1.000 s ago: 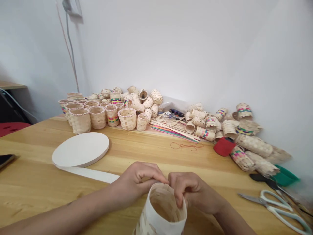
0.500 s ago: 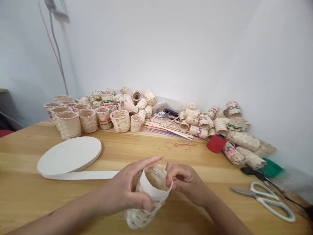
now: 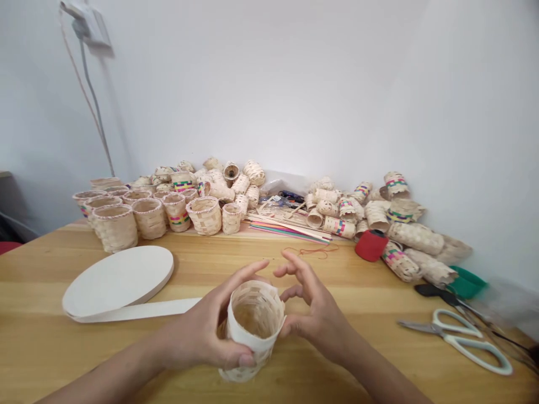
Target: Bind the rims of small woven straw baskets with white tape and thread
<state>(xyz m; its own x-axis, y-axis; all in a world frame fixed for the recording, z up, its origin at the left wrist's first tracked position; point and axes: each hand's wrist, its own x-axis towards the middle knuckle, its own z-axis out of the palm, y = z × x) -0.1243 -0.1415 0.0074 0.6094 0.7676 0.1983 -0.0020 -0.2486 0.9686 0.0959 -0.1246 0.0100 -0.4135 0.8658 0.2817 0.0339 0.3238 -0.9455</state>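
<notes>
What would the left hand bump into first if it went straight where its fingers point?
Probably the right hand, just across the woven cup from the left hand. Depth is hard to judge, so it might slip past.

Light-brown wooden tabletop [image 3: 366, 297] lies open between the right hand [image 3: 318, 314] and white-handled metal scissors [image 3: 442, 331]; a flat, round white tape roll [image 3: 118, 280] obstructs beyond the left forearm [image 3: 130, 365].

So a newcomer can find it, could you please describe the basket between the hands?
Start at the wooden table; at its near side, find the left hand and right hand. Between them, gripped by the left, is the woven basket. Unlike the pink-rimmed baskets behind, it has a white band at its rim.
</notes>
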